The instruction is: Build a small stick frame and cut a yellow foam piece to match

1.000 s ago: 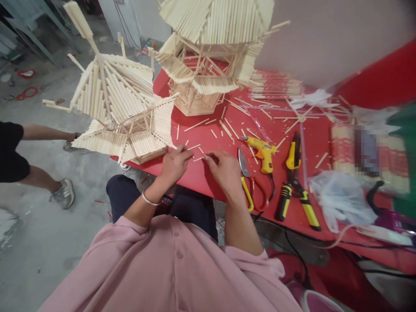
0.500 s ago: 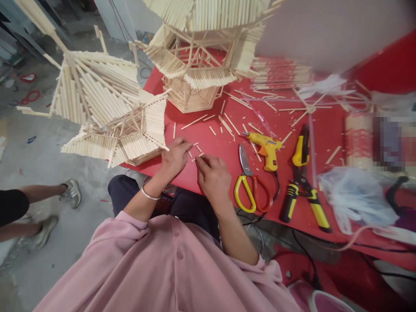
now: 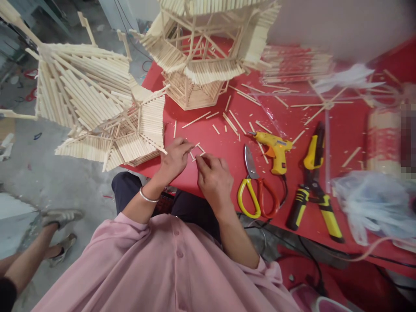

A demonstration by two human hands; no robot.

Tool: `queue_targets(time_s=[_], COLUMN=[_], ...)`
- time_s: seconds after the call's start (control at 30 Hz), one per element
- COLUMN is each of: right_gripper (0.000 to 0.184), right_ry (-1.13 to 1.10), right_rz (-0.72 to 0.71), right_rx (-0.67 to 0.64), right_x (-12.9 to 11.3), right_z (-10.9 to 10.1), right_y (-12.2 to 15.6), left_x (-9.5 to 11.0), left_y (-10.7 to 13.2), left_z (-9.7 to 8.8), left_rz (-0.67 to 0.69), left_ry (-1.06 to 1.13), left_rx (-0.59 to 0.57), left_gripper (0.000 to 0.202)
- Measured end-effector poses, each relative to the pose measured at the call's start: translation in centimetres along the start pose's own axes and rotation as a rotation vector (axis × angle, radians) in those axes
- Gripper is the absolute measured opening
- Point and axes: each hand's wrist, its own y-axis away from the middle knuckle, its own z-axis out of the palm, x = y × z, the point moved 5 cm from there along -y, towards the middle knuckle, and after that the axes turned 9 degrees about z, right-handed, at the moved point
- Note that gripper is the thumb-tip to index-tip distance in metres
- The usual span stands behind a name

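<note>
Several short wooden sticks (image 3: 196, 146) lie on the red tabletop between my hands, set end to end like a small open frame. My left hand (image 3: 175, 159), with a silver bangle on its wrist, has thumb and forefinger closed at the frame's left side. On its near right side, my right hand (image 3: 214, 177) pinches a short stick with its fingertips. Directly left stands a stick-built model roof (image 3: 84, 86). To the right of my right hand lie scissors (image 3: 251, 173) with one yellow and one red handle.
A tiered stick model (image 3: 195, 82) stands behind my hands. Rightward are a yellow glue gun (image 3: 276, 147), yellow-black cutters (image 3: 312, 186), a plastic bag (image 3: 373, 199) and stick bundles (image 3: 295, 65). Loose sticks litter the red table (image 3: 182, 182). Another person's legs (image 3: 35, 255) are at left.
The view has shifted, so the tools appear farther right. My hands stay at the small sticks with hardly any movement. The other person's legs have changed position.
</note>
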Motion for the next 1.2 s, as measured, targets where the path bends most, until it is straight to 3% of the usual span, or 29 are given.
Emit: queue_targets(time_s=[0.3,0.8,1.03,1.2], right_gripper=[0.034,0.036,0.033,0.035], right_ry=[0.018,-0.019,-0.162,-0.302], right_rz=[-0.022,0.015,0.150,0.252], right_rx=[0.054,0.028,0.087,0.020], right_x=[0.2,0.3,1.4,2.3], right_z=[-0.2,0.0,-0.4,-1.0], right_y=[0.1,0.1,-0.3,-2.1], left_x=[0.1,0.1,0.2,0.2], left_y=[0.1,0.2,0.3,1.2], left_z=[0.1,0.0,-0.8,-0.7], left_rz=[-0.024,-0.032,0.046,0.124], left_ry=[0.019,0.005,0.122,0.129], left_rx=[0.003,0.010,0.025,-0.028], left_gripper=[0.027,0.026,0.025,0.028])
